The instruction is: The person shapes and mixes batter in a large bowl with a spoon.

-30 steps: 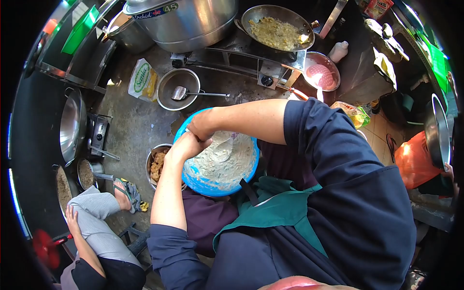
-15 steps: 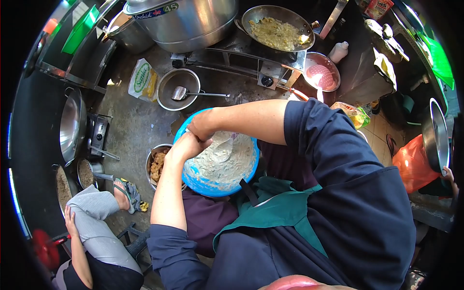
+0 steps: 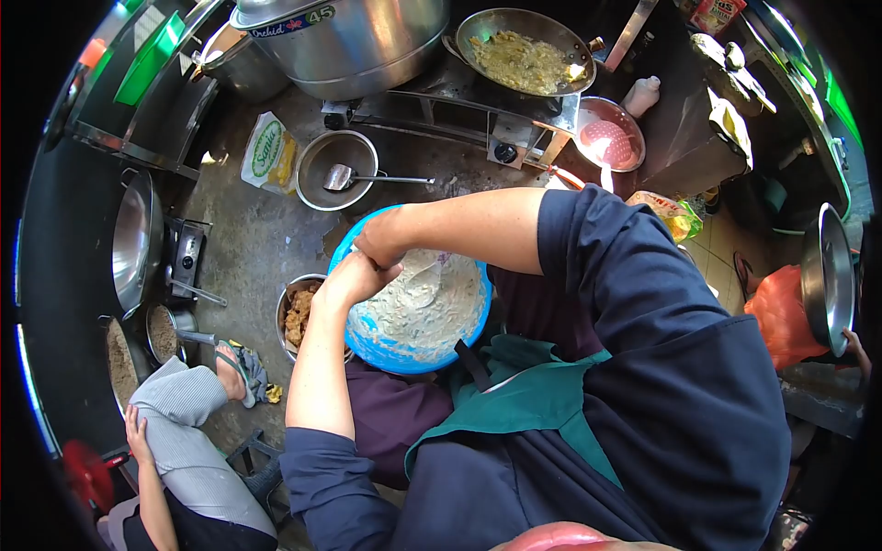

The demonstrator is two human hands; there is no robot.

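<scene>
A blue basin [image 3: 367,344] of pale, floury mixture [image 3: 427,308] stands in front of me, close to my lap. Over its left part my two hands meet. My left hand [image 3: 358,277] comes from below with its fingers curled, and my right hand [image 3: 384,237] bends in from the right, also closed, touching the left. What the fingers hold, if anything, is hidden between them. Left of the basin, partly behind my left forearm, is a metal bowl of brown fried pieces [image 3: 299,312].
Beyond the basin lies a metal bowl [image 3: 317,196] with a spatula [image 3: 386,179] across it. A frying pan [image 3: 528,50] of bubbling oil and a large pot [image 3: 354,55] stand on the stove. A seated person's knee [image 3: 179,395] is at lower left; another hand [image 3: 856,349] holds a pan [image 3: 827,275].
My hands stay almost in place over the basin. At far right, the other person's pan has moved slightly downward. The view has shifted slightly.
</scene>
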